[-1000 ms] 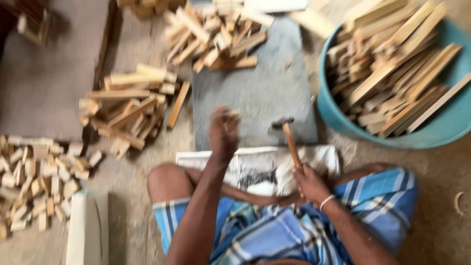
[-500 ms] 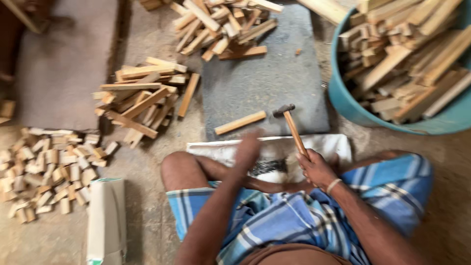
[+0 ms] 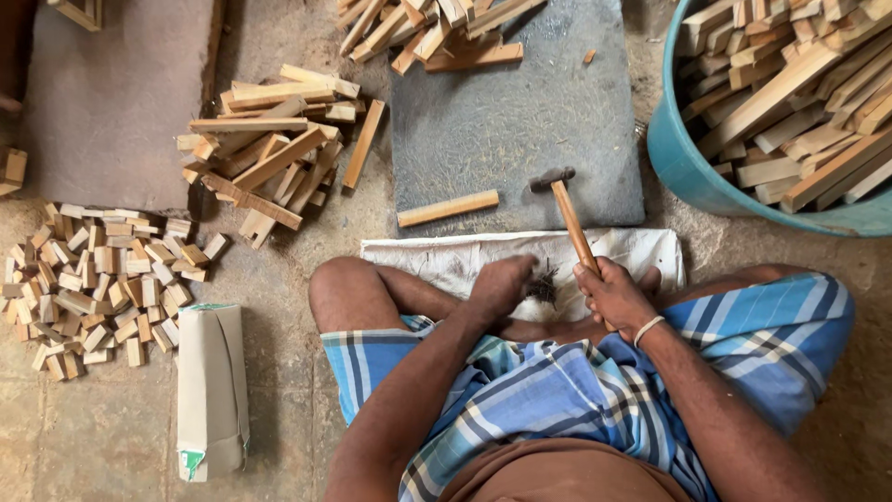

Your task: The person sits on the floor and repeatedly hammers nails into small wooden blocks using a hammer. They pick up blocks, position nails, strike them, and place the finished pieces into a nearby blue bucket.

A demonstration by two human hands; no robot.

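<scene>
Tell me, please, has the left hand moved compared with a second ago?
Yes. The left hand came back from over the grey slab toward the body, onto the white cloth.

Hammer (image 3: pixel 569 216), wooden handle, dark metal head, standing tilted toward 11 o'clock, head resting on grey slab. Small dark nail pile (image 3: pixel 544 284) lying on white cloth, at hammer's 7 o'clock.

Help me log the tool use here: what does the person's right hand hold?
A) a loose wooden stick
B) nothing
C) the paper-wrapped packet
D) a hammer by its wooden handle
D: the right hand grips the wooden handle of the hammer, whose head rests on the grey slab.
</scene>
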